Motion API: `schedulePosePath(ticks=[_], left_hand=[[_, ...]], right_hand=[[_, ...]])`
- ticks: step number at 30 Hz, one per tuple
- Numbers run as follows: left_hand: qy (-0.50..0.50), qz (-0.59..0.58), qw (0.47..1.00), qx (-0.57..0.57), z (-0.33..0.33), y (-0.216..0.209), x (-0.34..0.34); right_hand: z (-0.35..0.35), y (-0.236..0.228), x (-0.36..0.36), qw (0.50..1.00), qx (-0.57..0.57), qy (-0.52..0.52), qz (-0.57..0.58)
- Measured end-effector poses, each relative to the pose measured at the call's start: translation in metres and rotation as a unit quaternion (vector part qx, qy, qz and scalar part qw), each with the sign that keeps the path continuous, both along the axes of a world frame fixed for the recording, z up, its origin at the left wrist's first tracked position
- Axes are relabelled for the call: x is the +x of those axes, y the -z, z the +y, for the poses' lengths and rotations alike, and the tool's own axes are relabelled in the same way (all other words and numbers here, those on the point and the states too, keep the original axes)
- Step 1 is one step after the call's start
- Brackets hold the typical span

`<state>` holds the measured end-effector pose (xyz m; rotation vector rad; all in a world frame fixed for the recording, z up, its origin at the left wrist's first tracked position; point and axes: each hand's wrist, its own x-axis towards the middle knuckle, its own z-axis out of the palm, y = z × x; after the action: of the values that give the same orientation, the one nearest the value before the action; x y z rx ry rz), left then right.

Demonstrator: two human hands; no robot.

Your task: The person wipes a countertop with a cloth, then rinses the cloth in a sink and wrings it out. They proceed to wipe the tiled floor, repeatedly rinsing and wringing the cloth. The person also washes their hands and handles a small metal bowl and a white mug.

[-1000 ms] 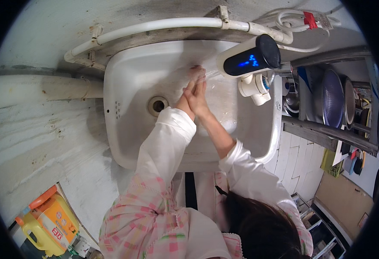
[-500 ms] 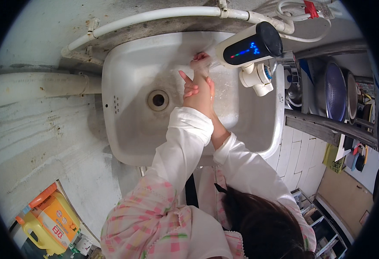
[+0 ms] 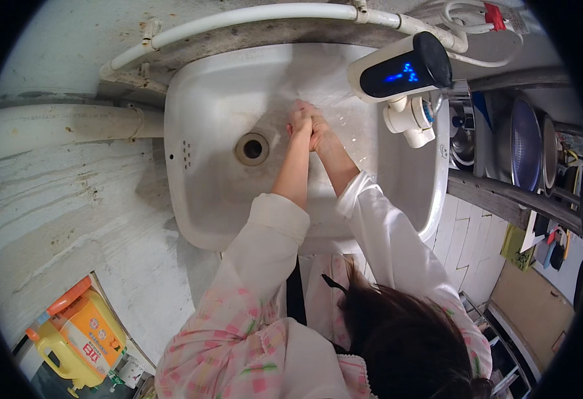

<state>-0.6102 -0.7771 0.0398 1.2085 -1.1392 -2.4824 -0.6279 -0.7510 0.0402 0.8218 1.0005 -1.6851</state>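
Observation:
My left hand [image 3: 299,121] and my right hand [image 3: 319,131] are pressed together over the white basin [image 3: 202,199], below and left of the tap. Both are closed, clasped against each other, and their fingers overlap so that single fingers are hard to make out. A faint spray of water shows near the fingertips. The white tap [image 3: 364,74] with a black end and a lit blue display stands at the basin's right. Left of my hands lies the round drain [image 3: 251,149]. Both white sleeves are rolled back to the forearms.
A white pipe [image 3: 251,14] runs along the wall behind the basin, and a thicker pipe [image 3: 59,132] meets its left side. A rack with a purple bowl [image 3: 526,145] stands at the right. A yellow detergent jug [image 3: 82,339] is at the lower left.
My right hand has let go of my left wrist, and both hands have come together palm to palm. My left forearm has drawn back left from under the tap's stream.

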Motion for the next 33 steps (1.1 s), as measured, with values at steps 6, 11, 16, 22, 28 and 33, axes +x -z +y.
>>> schedulePosePath(ticks=[6,11,16,22,28,33], left_hand=[[0.073,-0.168,0.948,-0.259,0.002,0.007,-0.001],[-0.048,-0.085,0.989,0.111,-0.015,0.011,-0.004],[0.401,-0.055,0.872,0.274,-0.052,-0.001,0.014],[0.195,0.531,0.708,0.423,-0.001,-0.007,-0.001],[0.021,0.389,0.715,0.581,0.000,0.013,0.000],[-0.029,0.209,0.929,0.304,0.010,0.031,-0.014]], right_hand=[[-0.006,0.035,-0.020,0.802,0.342,-0.267,0.411],[0.003,0.023,-0.026,0.439,0.328,-0.356,0.757],[0.017,-0.038,-0.051,0.519,0.080,-0.684,0.507],[0.035,-0.035,-0.051,0.841,-0.370,-0.337,0.205],[0.046,0.019,-0.034,0.951,-0.250,-0.046,0.175],[0.046,0.013,-0.023,0.979,-0.039,-0.011,0.200]])
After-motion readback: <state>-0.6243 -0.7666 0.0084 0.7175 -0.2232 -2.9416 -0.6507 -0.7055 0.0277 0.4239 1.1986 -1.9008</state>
